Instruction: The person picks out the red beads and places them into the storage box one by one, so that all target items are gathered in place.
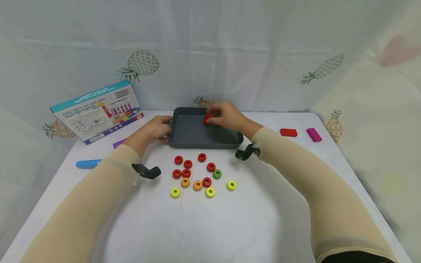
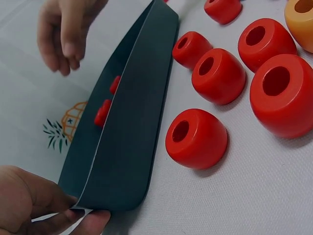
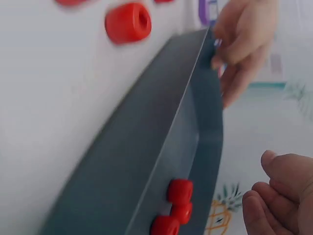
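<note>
My left hand (image 1: 157,128) grips the left end of a dark grey tray (image 1: 187,135), thumb and fingers about its rim in the left wrist view. Over the tray's right half is my right hand (image 1: 227,116), fingers loosely bent. Nothing shows between its thumb and fingertips in the right wrist view. Several red beads (image 3: 180,191) lie in the tray below it, partly hidden by this hand in the head view. On the table before the tray are more red beads (image 1: 186,173), orange beads (image 1: 197,186), yellow beads (image 1: 210,192) and one green bead (image 1: 217,174).
A printed toy box (image 1: 98,111) leans against the curtain at the back left. A blue piece (image 1: 87,164) and a purple piece (image 1: 117,143) lie near my left arm. At the right are a red block (image 1: 288,132) and a magenta block (image 1: 314,134).
</note>
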Available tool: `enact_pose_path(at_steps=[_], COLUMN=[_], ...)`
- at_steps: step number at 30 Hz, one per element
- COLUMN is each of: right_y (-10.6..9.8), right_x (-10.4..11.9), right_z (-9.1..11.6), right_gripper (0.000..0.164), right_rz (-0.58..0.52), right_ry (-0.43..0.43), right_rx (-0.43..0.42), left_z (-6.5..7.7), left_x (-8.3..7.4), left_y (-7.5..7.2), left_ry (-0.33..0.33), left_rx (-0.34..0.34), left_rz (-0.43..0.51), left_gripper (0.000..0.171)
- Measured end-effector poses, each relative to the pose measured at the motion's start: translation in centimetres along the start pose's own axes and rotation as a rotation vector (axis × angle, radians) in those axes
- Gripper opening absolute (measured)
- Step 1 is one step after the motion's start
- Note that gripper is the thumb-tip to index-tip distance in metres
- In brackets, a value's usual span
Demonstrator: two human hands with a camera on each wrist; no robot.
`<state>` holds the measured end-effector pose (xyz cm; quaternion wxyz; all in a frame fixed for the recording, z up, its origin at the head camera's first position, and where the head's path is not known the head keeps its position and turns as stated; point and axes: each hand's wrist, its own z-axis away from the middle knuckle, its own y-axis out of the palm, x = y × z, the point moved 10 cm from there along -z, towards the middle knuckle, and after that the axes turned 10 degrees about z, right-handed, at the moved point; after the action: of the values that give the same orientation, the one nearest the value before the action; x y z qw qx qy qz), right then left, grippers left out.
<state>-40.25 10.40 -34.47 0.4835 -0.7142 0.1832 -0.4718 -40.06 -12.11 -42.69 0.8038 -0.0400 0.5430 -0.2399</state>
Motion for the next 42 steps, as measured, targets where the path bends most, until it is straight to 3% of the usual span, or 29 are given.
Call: enact_pose_path(at_steps=[9, 14, 20, 32, 42], right_y=[1.2, 3.6, 6.8, 9.4, 9.0], right_x=[2.3, 2.6, 2.5, 3.4, 4.1], right_z=[4.6, 6.9, 9.3, 11.4, 11.5], right_gripper=[0.032, 0.036, 0.035, 0.032, 0.028], right_rz=[-0.095, -0.168, -0.179, 0.014, 0.081], right_ry=[-0.050, -0.066, -0.038, -0.078, -0.081], right_rx=[0.000, 0.044, 0.112, 0.100, 0.088], left_z=[-0.2, -0.4, -0.4, -0.3, -0.2], left_x=[0.3, 0.4, 0.4, 0.4, 0.2], left_y=[-0.2, -0.2, -0.2, -0.2, 0.0], left_ry=[0.010, 0.020, 0.016, 0.014, 0.019], left_rx=[-0.004, 0.002, 0.003, 0.006, 0.009], left_rz=[0.008, 0.013, 0.022, 0.027, 0.020], left_gripper=[0.073, 0.074, 0.074, 0.073, 0.073])
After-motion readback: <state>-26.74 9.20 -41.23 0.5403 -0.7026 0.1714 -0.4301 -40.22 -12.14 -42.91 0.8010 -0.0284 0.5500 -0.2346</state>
